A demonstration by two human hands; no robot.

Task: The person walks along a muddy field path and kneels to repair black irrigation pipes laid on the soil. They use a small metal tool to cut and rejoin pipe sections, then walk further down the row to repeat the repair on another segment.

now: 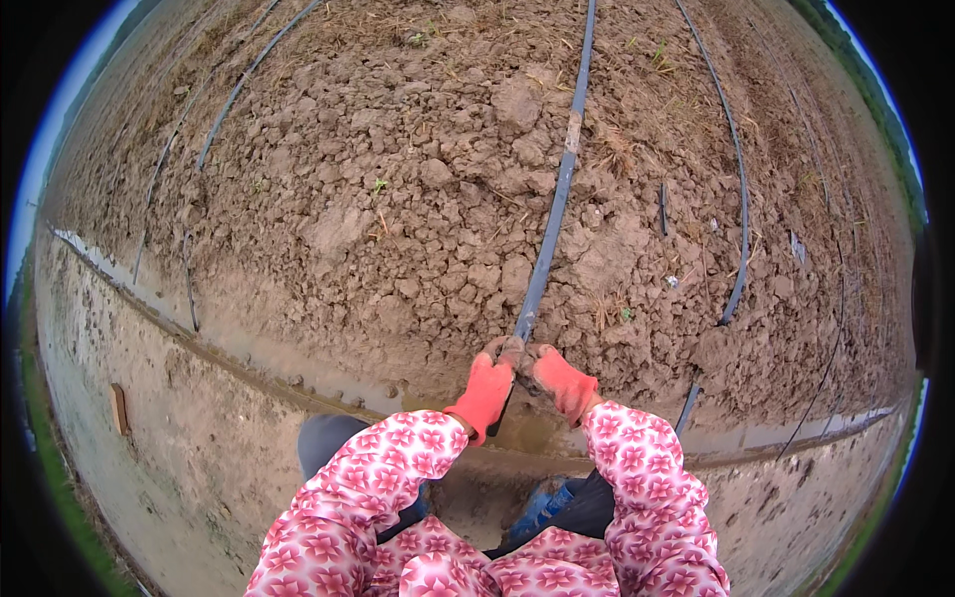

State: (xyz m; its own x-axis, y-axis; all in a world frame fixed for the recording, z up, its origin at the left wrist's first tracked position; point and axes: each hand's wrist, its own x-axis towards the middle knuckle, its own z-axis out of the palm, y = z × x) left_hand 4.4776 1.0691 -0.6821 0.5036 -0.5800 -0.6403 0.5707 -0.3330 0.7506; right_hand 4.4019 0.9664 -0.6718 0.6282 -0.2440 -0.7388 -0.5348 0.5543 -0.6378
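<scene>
A flat, dark drip irrigation tape [555, 219] runs from far up the soil straight down to my hands, with a mud-smeared patch along it. My left hand [484, 386], in a red glove with muddy fingertips, is closed around its near end. My right hand [564, 380], in a matching glove, meets the left one, its muddy fingers pinched on the same end. Mud and the fingers hide the exact spot they grip. A short black length [501, 410] hangs below my left hand over muddy water.
Cloddy brown soil [398, 249] stretches ahead, with other drip tapes [738, 189] lying to the right and left. A shallow ditch [338, 403] with muddy water crosses in front of me. Blue boots [542, 504] stand at the ditch. A small wooden piece [119, 409] lies left.
</scene>
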